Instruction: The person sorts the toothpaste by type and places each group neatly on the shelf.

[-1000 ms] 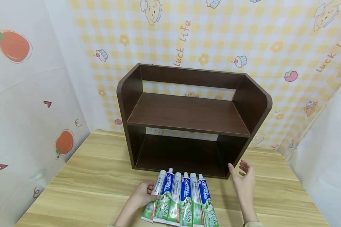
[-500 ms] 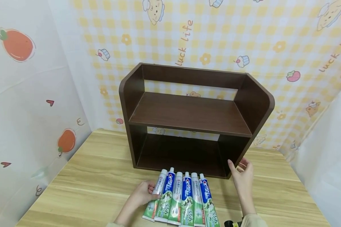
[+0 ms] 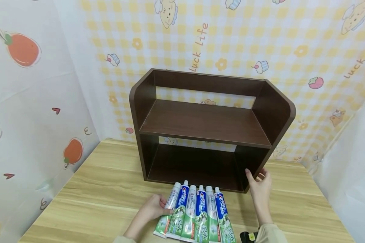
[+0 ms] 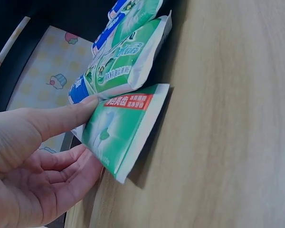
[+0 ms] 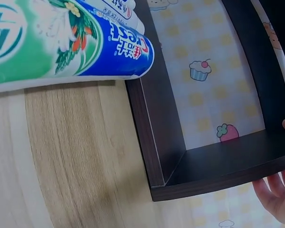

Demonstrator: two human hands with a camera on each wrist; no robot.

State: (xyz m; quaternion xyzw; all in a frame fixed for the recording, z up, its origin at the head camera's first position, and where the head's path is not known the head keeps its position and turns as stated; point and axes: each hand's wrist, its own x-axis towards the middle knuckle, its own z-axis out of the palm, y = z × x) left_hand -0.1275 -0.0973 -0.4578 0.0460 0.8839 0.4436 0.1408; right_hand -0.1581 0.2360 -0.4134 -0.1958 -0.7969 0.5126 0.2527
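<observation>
Several toothpaste tubes (image 3: 179, 211) lie side by side on the table, fanned slightly, caps toward a dark brown two-tier shelf (image 3: 205, 118). Blue-capped-end Crest tubes alternate with white and green ones. My left hand (image 3: 154, 206) holds the leftmost white and green toothpaste tube (image 4: 118, 130); the thumb lies on top and the fingers curl at its outer side. My right hand (image 3: 261, 189) grips the shelf's right side panel low down, thumb on the inner face, fingers outside. In the right wrist view, the rightmost Crest tube (image 5: 118, 47) reaches the shelf's front edge.
The wooden table (image 3: 100, 189) runs out to both sides of the shelf. Behind stands a yellow checked wall covering (image 3: 219, 44), with a white printed one (image 3: 36, 87) at the left. A black wrist device (image 3: 246, 236) shows at the right sleeve.
My right hand has moved slightly inward and up, its fingers closing round the shelf's right panel. The left hand stays at the leftmost tube. The head view has shifted a little.
</observation>
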